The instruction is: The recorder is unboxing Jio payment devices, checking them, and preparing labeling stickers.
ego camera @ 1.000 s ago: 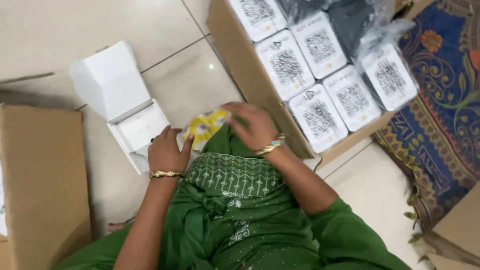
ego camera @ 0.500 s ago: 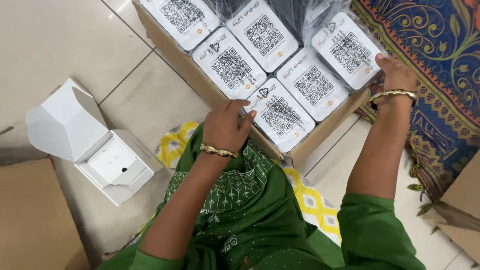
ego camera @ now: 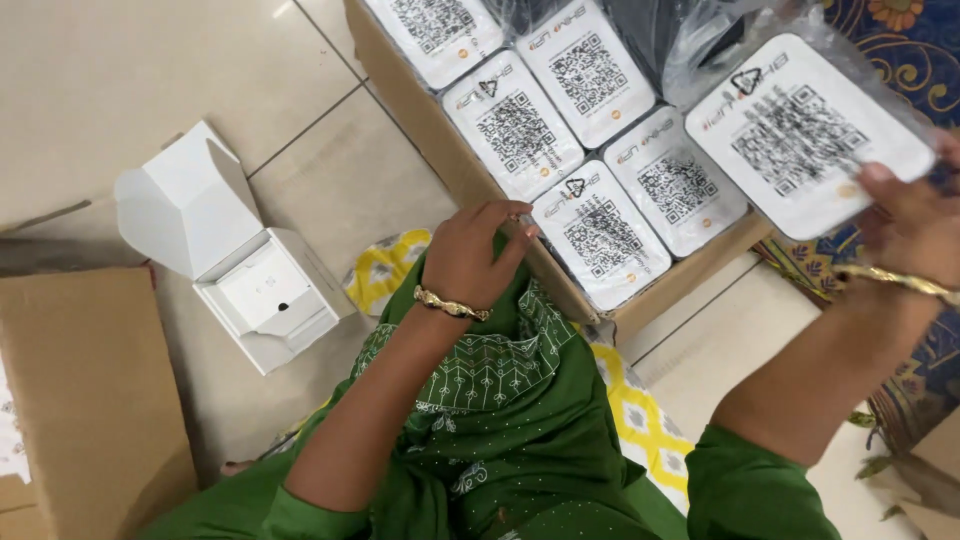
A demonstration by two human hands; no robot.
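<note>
Pale tiled floor [ego camera: 150, 80] under me, glossy and evenly lit.

Grey grout lines cross it in the upper left of the frame; a patterned blue rug [ego camera: 900, 40] fills the right edge, and a plain cardboard box [ego camera: 80, 400] sits lower left.

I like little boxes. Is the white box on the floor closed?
No, the white box sits on the floor tiles with its lid flipped up.

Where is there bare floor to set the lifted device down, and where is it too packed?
Free: the tiled floor beyond the open white box, left of the cardboard carton; a smaller strip between carton and patterned rug. Crowded: the carton, filled with white devices. The right hand holds the bagged device.
</note>
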